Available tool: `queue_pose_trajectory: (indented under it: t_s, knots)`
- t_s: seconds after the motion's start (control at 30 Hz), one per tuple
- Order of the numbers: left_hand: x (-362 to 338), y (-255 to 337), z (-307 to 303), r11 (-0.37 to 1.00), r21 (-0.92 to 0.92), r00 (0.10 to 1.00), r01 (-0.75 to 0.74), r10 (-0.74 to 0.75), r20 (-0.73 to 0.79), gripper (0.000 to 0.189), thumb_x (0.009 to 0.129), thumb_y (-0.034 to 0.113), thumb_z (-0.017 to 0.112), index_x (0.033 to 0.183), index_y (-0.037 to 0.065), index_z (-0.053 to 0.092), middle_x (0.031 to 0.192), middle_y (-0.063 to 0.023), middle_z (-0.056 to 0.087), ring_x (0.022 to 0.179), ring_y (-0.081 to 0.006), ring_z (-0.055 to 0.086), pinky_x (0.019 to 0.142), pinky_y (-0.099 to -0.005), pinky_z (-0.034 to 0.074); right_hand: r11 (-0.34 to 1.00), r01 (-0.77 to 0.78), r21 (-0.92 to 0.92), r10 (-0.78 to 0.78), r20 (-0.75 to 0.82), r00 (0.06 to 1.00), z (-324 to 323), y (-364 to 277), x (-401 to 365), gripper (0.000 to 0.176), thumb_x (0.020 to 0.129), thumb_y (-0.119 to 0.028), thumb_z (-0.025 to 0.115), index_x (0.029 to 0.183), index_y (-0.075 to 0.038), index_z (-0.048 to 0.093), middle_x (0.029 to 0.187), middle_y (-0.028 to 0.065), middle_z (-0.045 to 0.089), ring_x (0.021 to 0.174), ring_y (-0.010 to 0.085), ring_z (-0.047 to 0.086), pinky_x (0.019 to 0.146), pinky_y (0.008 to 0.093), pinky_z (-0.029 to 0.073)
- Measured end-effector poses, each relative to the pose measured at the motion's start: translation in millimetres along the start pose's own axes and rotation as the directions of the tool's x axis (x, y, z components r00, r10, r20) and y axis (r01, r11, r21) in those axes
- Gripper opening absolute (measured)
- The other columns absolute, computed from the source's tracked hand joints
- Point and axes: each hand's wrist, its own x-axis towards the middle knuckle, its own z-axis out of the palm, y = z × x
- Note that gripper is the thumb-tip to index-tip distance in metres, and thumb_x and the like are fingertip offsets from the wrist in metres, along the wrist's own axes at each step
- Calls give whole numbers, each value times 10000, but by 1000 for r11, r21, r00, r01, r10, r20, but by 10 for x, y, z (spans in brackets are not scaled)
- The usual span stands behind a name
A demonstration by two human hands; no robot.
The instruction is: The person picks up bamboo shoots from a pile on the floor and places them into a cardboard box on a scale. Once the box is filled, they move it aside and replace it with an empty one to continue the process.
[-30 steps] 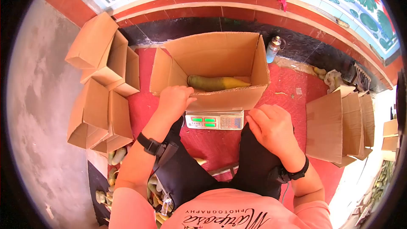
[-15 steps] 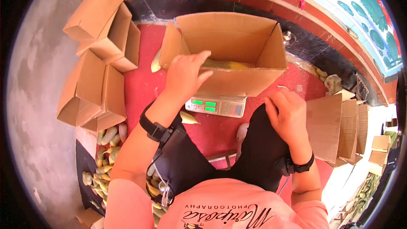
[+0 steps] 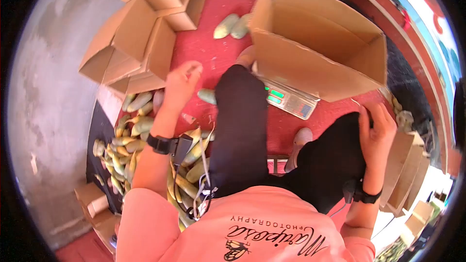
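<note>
My left hand [image 3: 183, 83] is raised over the red floor, left of my knee. Its fingers are loosely bent, with no object visible in them. Over my other knee rests my right hand [image 3: 379, 128], thumb apart from the fingers, holding nothing. A large open cardboard box [image 3: 310, 63] stands on a digital scale [image 3: 291, 101] with lit green displays; its bottom is hidden from this angle. Two pale green gourds [image 3: 225, 26] lie left of the box. Another greenish gourd [image 3: 207, 96] is partly hidden by my leg, close to my left hand.
Open cardboard boxes [image 3: 128, 43] stand at the left beside a grey wall [image 3: 53, 77]. Below them lies a heap of yellow-green gourds [image 3: 141, 126], reaching my leg. More cardboard [image 3: 405, 170] leans at the right. A cable runs from my left wrist strap [image 3: 162, 144].
My left hand has moved away from the box, leftward and down, and its fingers are more bent. The view has turned left and down, showing more of the gourds. My right hand stays at my knee.
</note>
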Motion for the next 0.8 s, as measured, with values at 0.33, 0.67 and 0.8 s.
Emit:
queue_pose_trajectory:
  t_s: [0.33,0.67,0.8]
  knots:
    - [-977,-1650,719,867,287,838,408,-480,259,352,804,257,656,1093,63,611,955,-195,652,930,-337,630,807,-399,496,997,-41,-65,44,49,998,3,4,-19,47,809,29,599,846,21,571,748,148,548,654,307,555,597,341,434]
    - [-581,-1907,1581,737,663,823,131,-454,342,653,742,153,658,1342,185,402,1432,-103,329,1334,-322,299,1010,-540,349,978,-65,-197,89,116,989,6,-38,21,49,792,23,600,829,8,573,733,153,547,659,327,551,591,385,426]
    - [-457,-2112,1800,688,720,833,-89,-345,433,671,738,110,646,1350,241,403,1431,-91,323,1352,-319,261,1045,-581,265,963,-97,-251,136,143,980,17,-23,46,74,770,13,620,817,-16,571,689,133,510,617,320,512,562,393,398]
